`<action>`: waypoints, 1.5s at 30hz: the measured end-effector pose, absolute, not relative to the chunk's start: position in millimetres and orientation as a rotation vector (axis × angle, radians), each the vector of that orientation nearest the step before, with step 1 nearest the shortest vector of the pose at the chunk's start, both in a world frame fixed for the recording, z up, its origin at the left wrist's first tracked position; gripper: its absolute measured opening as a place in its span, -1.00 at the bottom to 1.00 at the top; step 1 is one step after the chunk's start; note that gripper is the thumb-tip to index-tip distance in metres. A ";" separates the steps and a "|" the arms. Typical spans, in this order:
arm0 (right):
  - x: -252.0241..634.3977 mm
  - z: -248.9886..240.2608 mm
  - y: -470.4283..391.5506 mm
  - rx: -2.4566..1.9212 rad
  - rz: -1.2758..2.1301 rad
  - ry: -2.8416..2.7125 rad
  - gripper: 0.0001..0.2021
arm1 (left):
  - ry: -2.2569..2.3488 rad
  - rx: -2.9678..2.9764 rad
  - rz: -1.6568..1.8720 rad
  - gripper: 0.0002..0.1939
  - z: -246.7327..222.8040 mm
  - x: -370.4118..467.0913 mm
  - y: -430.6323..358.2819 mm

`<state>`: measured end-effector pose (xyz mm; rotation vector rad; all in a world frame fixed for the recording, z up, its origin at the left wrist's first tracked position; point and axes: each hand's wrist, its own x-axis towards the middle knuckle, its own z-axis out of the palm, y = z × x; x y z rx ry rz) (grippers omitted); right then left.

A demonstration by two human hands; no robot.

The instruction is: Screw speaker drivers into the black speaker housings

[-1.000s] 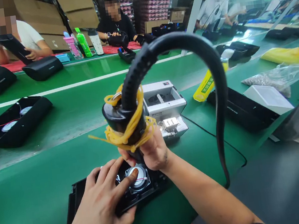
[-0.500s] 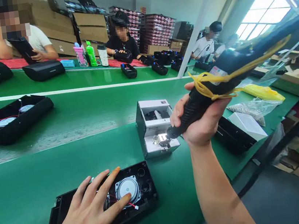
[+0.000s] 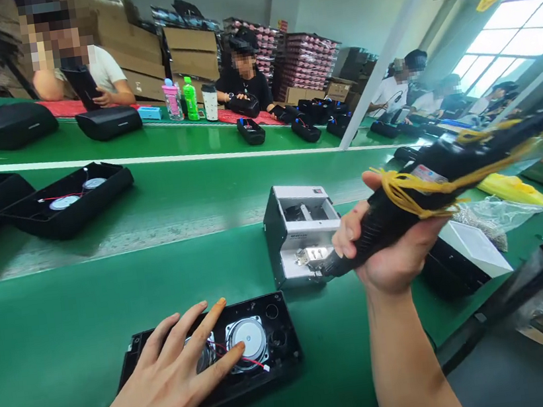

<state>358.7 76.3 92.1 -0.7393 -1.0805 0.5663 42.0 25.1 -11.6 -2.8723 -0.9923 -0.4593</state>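
Observation:
My left hand (image 3: 173,370) lies with fingers spread over a black speaker housing (image 3: 284,342) on the green bench. Its thumb side rests by a round white speaker (image 3: 248,339), where a red wire ends in a small white plug (image 3: 266,368). My right hand (image 3: 392,247) is wrapped round a black electric screwdriver (image 3: 379,223) with yellow cord tied on it. The driver's tip is at the front of a grey and white screw feeder box (image 3: 287,228); whether it holds a screw is too small to tell.
Open black housings (image 3: 71,203) stand at the left on the belt. A white tray (image 3: 477,246) and a bag of screws (image 3: 487,222) are at the right. People sit across the line, beyond bottles (image 3: 190,99) and a slanted post (image 3: 383,62).
The view has shifted, so most things appear further right, and more housings show at the left. The driver's tip remains at the feeder's front. My left hand stays spread on the housing.

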 end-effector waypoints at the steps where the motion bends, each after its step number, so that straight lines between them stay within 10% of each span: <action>1: 358.3 93.7 73.5 -0.721 0.573 -1.089 -0.28 | -0.969 -2.870 -0.447 -0.08 -9.7 41.1 25.6; 11: 298.5 137.1 60.0 -0.538 0.882 -1.105 -0.60 | -1.071 -3.097 -0.334 -0.21 6.6 34.0 24.1; 45: 220.3 54.2 94.9 -0.565 1.144 -1.164 -0.34 | -1.067 -3.085 -0.489 -0.26 5.4 40.1 26.1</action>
